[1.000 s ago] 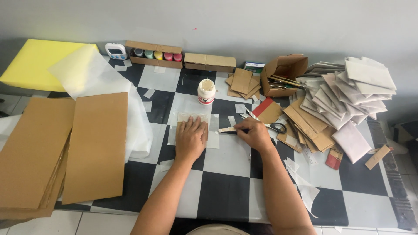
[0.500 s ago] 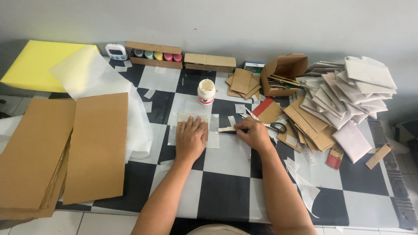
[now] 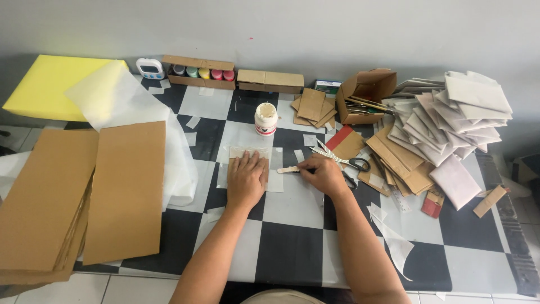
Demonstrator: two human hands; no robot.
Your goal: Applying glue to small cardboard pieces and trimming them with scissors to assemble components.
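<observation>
Black-and-white checks cover the worktop point(image 3: 292, 259) against a grey wall. On it the left hand point(image 3: 246, 179) lies flat, fingers spread, pressing a small cardboard piece point(image 3: 247, 153) onto a pale sheet. Just beside it the right hand point(image 3: 322, 174) pinches a flat wooden stick point(image 3: 288, 169), its tip pointing at the cardboard's edge. A white glue jar point(image 3: 265, 119) stands just behind the cardboard, scissors point(image 3: 343, 161) lie near the right hand, and large cardboard sheets point(image 3: 84, 191) sit far left.
</observation>
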